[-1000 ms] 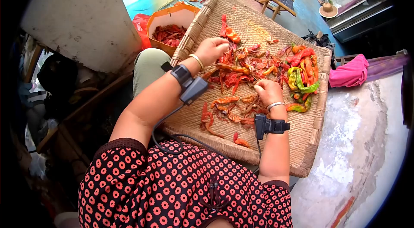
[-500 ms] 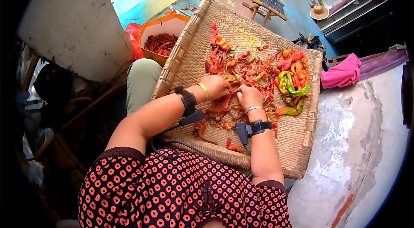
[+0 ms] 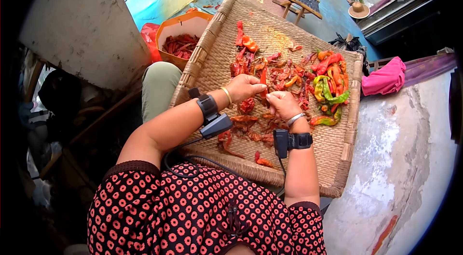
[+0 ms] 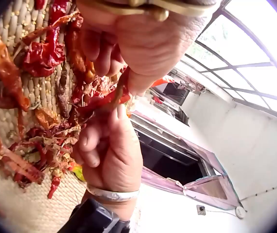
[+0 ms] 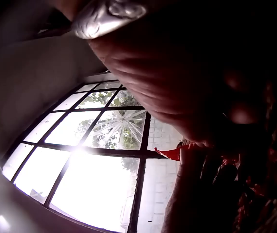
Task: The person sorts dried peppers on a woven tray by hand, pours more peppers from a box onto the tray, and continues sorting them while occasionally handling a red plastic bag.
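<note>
Both hands meet over a woven tray in the head view. The left hand (image 3: 244, 88) pinches a red chili (image 3: 264, 75), whose tip points away from the body. Just to the right, the right hand (image 3: 285, 105) pinches its near end. In the left wrist view the chili (image 4: 102, 101) lies between the left hand (image 4: 148, 48) above and the right hand (image 4: 110, 150) below. A dark right wrist view shows the red tip (image 5: 170, 153) beside the right hand (image 5: 162, 87). Wrinkled dried chilies (image 3: 247, 106) lie under and around the hands.
The woven tray (image 3: 337, 168) spans the lap. Fresh red and green peppers (image 3: 333, 81) are heaped at its right. An orange-rimmed box (image 3: 181, 46) of dried chilies stands at the left, beside a red bag (image 3: 151, 38). Beyond are a stool (image 3: 301, 0) and a pink cloth (image 3: 384, 76).
From wide apart a second ago, the hands have come together. Since half a second ago they have turned the chili from lying crosswise to pointing away from the body.
</note>
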{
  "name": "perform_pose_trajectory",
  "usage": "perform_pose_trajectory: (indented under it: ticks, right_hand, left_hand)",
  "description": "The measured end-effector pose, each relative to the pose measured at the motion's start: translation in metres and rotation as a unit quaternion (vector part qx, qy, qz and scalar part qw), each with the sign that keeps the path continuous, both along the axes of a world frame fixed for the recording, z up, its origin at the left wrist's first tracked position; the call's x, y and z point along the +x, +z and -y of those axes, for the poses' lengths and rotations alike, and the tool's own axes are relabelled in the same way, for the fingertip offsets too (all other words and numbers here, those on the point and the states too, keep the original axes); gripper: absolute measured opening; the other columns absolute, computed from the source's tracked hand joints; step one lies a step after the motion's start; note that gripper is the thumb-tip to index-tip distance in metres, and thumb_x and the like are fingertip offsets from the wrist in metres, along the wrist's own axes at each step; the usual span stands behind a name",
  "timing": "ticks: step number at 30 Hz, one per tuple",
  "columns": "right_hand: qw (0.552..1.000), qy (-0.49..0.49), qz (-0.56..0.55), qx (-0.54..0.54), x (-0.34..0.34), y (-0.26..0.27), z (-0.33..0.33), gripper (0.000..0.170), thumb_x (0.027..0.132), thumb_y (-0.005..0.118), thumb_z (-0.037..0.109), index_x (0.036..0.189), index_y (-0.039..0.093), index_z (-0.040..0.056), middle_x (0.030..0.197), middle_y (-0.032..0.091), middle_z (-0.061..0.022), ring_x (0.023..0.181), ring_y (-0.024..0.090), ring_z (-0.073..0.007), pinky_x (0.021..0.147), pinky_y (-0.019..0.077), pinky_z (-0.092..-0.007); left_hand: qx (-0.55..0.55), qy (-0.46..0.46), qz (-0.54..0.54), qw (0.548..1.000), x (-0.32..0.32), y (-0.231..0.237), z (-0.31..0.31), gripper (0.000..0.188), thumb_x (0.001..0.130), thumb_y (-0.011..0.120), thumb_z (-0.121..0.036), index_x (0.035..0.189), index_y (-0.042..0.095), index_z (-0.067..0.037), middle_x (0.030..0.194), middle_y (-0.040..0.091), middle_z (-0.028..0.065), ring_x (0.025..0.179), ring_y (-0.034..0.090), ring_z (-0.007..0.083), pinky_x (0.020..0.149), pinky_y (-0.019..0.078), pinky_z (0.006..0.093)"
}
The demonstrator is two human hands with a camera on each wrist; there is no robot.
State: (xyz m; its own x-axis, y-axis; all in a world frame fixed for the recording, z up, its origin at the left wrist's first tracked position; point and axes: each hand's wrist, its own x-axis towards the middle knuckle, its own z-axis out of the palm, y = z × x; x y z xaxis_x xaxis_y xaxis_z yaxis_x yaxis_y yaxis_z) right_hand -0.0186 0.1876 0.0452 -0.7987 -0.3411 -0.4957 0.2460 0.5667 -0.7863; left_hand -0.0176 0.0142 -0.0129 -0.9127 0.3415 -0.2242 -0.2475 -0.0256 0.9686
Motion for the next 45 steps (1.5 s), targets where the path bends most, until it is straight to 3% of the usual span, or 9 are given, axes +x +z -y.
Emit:
perform_pose_trajectory:
  ticks: [5,9,13,16,19,23,31,36,45]
  right_hand:
    - [0.991,-0.041,-0.112,0.066,-0.005,-0.002,-0.013,0.028,0.081,0.051,0.027,0.071,0.061,0.003,0.047,0.052,-0.0022,0.042,0.047,-0.0083,0.043,0.0378,-0.024]
    - [0.936,-0.045,-0.205,0.284,-0.01,-0.001,-0.026,0.025,0.076,0.054,0.031,0.079,0.064,0.0077,0.07,0.06,-0.0114,0.07,0.057,-0.0255,0.064,0.0446,-0.0361]
    - [0.87,-0.067,-0.255,0.417,-0.012,0.003,-0.039,0.026,0.075,0.056,0.032,0.086,0.063,0.0097,0.084,0.061,-0.0129,0.082,0.058,-0.0292,0.071,0.045,-0.0383]
    - [0.85,-0.079,-0.251,0.457,-0.014,-0.002,-0.047,0.028,0.075,0.059,0.029,0.093,0.06,0.0082,0.098,0.057,-0.0134,0.09,0.054,-0.029,0.077,0.0442,-0.0387]
    - [0.832,-0.078,-0.251,0.489,-0.011,-0.012,-0.049,0.029,0.074,0.06,0.026,0.095,0.059,0.0069,0.101,0.055,-0.0142,0.092,0.053,-0.0288,0.079,0.0438,-0.0386]
    - [0.831,-0.05,-0.254,0.493,-0.012,-0.015,-0.046,0.029,0.073,0.062,0.026,0.096,0.059,0.0078,0.099,0.056,-0.0142,0.091,0.054,-0.0281,0.08,0.0436,-0.0376]
    - [0.963,-0.098,-0.163,0.192,-0.029,-0.031,-0.078,0.021,0.068,0.063,0.024,0.076,0.064,0.0046,0.069,0.062,-0.0081,0.064,0.059,-0.019,0.061,0.045,-0.0303]
    - [0.946,-0.149,-0.263,0.117,-0.026,-0.005,-0.069,0.015,0.073,0.061,0.018,0.076,0.064,0.0032,0.064,0.06,-0.0034,0.057,0.054,-0.0099,0.056,0.0423,-0.0249]
    - [0.975,0.004,-0.221,0.01,0.0,0.007,-0.011,0.012,0.073,0.06,0.012,0.08,0.063,0.0019,0.066,0.061,-0.0033,0.059,0.055,-0.0094,0.055,0.0433,-0.0239]
  left_hand:
    - [-0.074,0.141,-0.218,0.963,-0.012,-0.001,0.015,0.022,0.079,0.06,-0.023,0.071,0.061,-0.002,0.056,0.053,0.0005,0.05,0.045,0.0068,0.049,0.039,0.024]
    - [0.116,0.222,-0.064,0.966,-0.017,0.027,0.041,0.021,0.083,0.055,-0.023,0.073,0.059,-0.004,0.059,0.054,-0.0014,0.05,0.047,0.0047,0.046,0.0399,0.02]
    - [0.341,0.424,0.028,0.838,-0.035,0.023,0.073,0.026,0.088,0.045,-0.029,0.084,0.052,-0.005,0.065,0.055,0.0012,0.053,0.05,0.0072,0.048,0.0438,0.0184]
    - [0.352,0.406,0.057,0.841,-0.034,0.02,0.077,0.023,0.088,0.045,-0.03,0.091,0.051,-0.008,0.076,0.058,0.0032,0.061,0.052,0.0072,0.052,0.0444,0.019]
    - [-0.02,0.168,-0.034,0.985,-0.027,0.014,0.056,0.029,0.083,0.05,-0.027,0.102,0.053,-0.004,0.083,0.059,0.0057,0.067,0.056,0.0164,0.061,0.0472,0.0277]
    - [-0.463,-0.004,-0.246,0.852,-0.007,-0.003,0.027,0.04,0.074,0.056,-0.026,0.108,0.052,-0.006,0.104,0.052,0.0136,0.098,0.045,0.0311,0.087,0.0359,0.0391]
    - [-0.314,-0.191,-0.316,0.875,0.013,-0.002,-0.002,0.023,0.073,0.059,-0.015,0.094,0.06,-0.007,0.095,0.057,0.0102,0.092,0.052,0.0276,0.079,0.0425,0.0373]
    - [-0.304,-0.125,-0.337,0.882,0.012,0.001,-0.003,0.02,0.074,0.058,-0.015,0.092,0.061,-0.007,0.086,0.06,0.0098,0.081,0.056,0.028,0.072,0.0455,0.0355]
    - [-0.017,-0.059,-0.026,0.998,0.014,0.01,-0.013,0.025,0.081,0.058,-0.023,0.091,0.058,0.0,0.076,0.061,0.003,0.063,0.053,0.0068,0.055,0.0452,0.0215]
